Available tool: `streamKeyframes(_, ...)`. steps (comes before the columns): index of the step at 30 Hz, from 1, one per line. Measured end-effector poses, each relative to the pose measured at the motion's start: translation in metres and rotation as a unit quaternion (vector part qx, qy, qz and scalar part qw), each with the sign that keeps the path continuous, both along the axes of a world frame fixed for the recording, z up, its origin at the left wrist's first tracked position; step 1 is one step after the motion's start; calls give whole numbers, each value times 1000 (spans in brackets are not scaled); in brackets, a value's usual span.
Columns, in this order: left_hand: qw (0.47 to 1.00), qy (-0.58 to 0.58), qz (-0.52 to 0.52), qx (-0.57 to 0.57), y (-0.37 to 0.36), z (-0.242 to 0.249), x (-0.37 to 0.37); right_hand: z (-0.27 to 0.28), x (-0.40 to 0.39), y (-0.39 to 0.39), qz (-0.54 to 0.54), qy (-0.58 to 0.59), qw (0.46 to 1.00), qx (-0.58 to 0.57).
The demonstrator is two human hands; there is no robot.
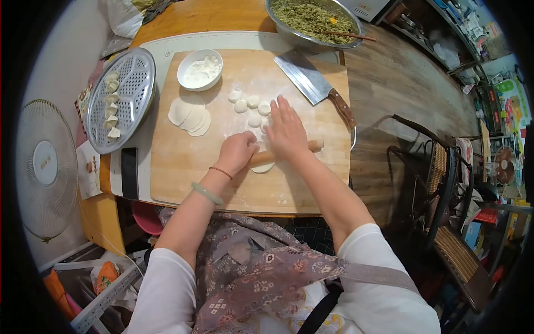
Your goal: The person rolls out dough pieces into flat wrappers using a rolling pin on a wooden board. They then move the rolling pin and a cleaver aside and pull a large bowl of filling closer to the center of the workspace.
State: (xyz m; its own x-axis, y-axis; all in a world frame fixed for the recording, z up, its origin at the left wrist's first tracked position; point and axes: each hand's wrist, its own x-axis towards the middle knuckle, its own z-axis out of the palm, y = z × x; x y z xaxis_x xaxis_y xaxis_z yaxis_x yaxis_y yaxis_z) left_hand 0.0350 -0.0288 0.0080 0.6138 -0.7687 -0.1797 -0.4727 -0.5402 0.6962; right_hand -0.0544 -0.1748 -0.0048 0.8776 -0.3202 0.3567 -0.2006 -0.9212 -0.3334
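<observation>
Her left hand (236, 151) curls closed over the wrapper (262, 166) edge, while the right hand (286, 131) lies open-palmed on the rolling pin (283, 152). Press too hard, I'd say, and the dough tears or sticks; the cleaver (311, 83) lies near.

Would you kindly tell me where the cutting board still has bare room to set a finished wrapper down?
The cutting board is bare at its near left, between the stacked wrappers and the near edge. The middle is crowded: dough pieces, left hand and right hand on the rolling pin. The cleaver fills the far right.
</observation>
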Motion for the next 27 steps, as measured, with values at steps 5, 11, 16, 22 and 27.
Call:
streamKeyframes(5,992,111,45,-45,22,-10,-3,-3,-89,33,116,124,985,15)
streamKeyframes(11,1000,12,11,-19,11,-1,0,-6,-11,4,47,44,998,-13)
streamKeyframes(16,997,20,-43,-62,19,-20,9,-9,-78,33,128,116,985,21)
streamKeyframes(22,999,53,-2,-11,31,-12,1,-7,-37,21,123,106,986,-24)
streamKeyframes(27,998,-1,-32,-51,21,-15,10,1,-58,35,74,113,991,22)
